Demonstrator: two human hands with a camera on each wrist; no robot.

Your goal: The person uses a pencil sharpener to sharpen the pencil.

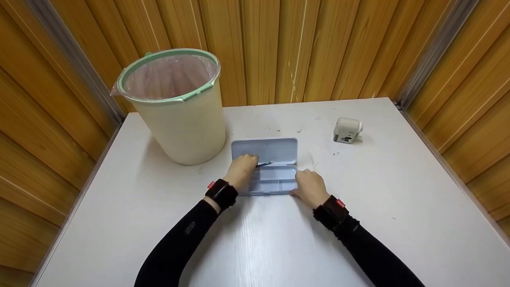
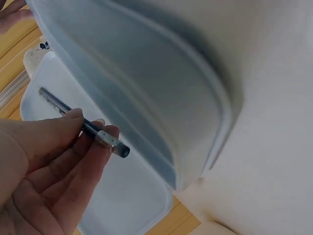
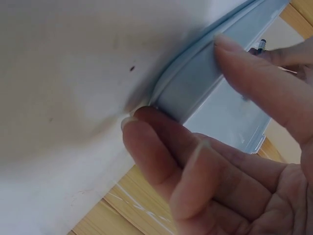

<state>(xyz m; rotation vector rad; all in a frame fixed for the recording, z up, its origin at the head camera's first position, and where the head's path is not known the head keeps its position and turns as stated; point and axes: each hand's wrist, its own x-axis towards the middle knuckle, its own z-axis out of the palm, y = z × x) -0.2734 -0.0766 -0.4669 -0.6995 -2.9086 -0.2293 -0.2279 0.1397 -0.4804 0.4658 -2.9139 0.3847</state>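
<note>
A pale blue pencil case (image 1: 275,173) lies on the table with its lid (image 1: 277,149) folded back. Its tray has several compartments. Over its left part, my left hand (image 1: 242,170) pinches a dark pencil (image 2: 90,127) between thumb and fingertips; a silver band sits near one end. The pencil's other end (image 1: 265,164) points right, across the hinge side. At the case's right end, my right hand (image 1: 310,186) grips it. The thumb lies against the outer wall (image 3: 188,83), with the other fingers curled by the corner.
A cream bin (image 1: 191,127) with a green rim and clear liner stands at the back left. To the back right is a small white bottle (image 1: 346,130) with a cap. Wood-patterned walls (image 1: 271,52) enclose the white table (image 1: 255,247).
</note>
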